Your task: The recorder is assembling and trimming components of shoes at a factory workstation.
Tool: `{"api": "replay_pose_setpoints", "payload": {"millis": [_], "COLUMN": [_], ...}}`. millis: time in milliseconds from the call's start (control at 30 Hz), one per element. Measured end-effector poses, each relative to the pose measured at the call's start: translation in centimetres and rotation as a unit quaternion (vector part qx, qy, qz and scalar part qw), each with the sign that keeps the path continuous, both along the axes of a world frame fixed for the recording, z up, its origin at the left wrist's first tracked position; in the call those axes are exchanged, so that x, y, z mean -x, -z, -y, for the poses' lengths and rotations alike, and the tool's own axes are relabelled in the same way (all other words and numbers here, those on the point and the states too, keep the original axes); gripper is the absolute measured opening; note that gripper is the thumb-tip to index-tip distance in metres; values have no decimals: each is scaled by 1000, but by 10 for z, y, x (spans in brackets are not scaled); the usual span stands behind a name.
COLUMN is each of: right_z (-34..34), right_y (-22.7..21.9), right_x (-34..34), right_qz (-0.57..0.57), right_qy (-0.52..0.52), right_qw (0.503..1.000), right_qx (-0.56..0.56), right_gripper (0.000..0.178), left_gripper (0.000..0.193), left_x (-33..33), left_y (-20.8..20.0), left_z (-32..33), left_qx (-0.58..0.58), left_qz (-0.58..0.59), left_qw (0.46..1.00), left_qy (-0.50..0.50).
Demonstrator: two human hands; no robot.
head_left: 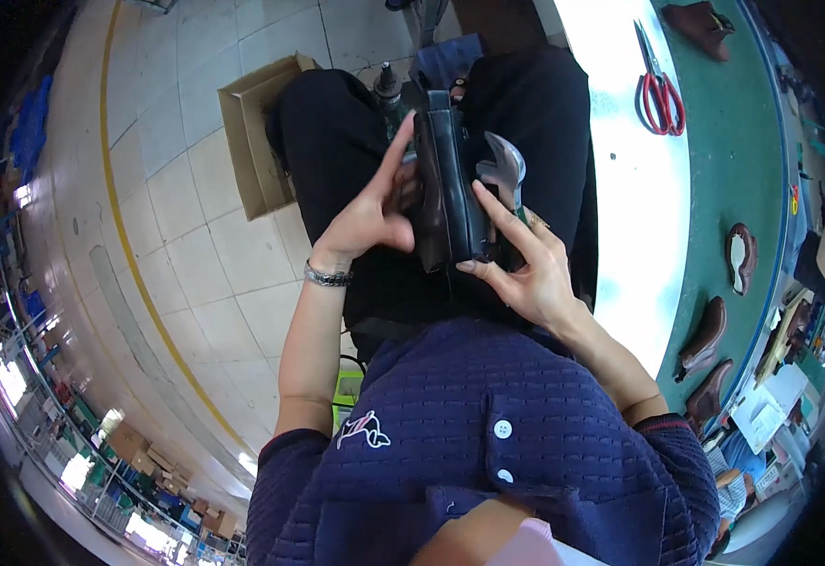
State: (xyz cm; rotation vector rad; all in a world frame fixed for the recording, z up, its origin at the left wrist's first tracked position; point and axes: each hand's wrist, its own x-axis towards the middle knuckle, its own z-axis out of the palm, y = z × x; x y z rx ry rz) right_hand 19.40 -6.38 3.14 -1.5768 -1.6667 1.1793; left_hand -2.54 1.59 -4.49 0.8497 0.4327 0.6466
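A long dark brown-black leather piece (445,189), smooth and folded with a straight raised edge, stands between my hands above my lap. My left hand (370,212) grips its left side, index finger stretched along it and the other fingers partly hidden. My right hand (530,269) touches its right side and near end with index finger and thumb. That same hand holds a tool like a hammer; its curved silver head (505,165) points away from me, and the handle is mostly hidden by my fingers. What supports the leather underneath is hidden.
An open cardboard box (252,156) stands on the tiled floor left of my legs. At the right runs a white bench (634,226), red-handled scissors (658,90) near its far end. Beyond, a green surface (705,203) carries several brown shoes (705,340). A dark metal post (389,85) rises between my knees.
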Motion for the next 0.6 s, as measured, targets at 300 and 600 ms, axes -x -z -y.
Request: {"api": "replay_pose_setpoints", "payload": {"millis": [300,600], "right_z": [3,-3], "right_y": [1,-15], "right_x": [-18,-57], "right_qz": [30,-303], "right_qy": [-61,12], "right_qw": [995,919], "right_qx": [-66,254], "right_gripper": [75,26], "left_gripper": [37,41], "left_x": [-53,-58], "left_y": [-28,-33], "left_z": [9,7], "left_qx": [60,50], "left_qz": [-115,-116], "left_qw": [969,965], "left_qy": [-211,-230]}}
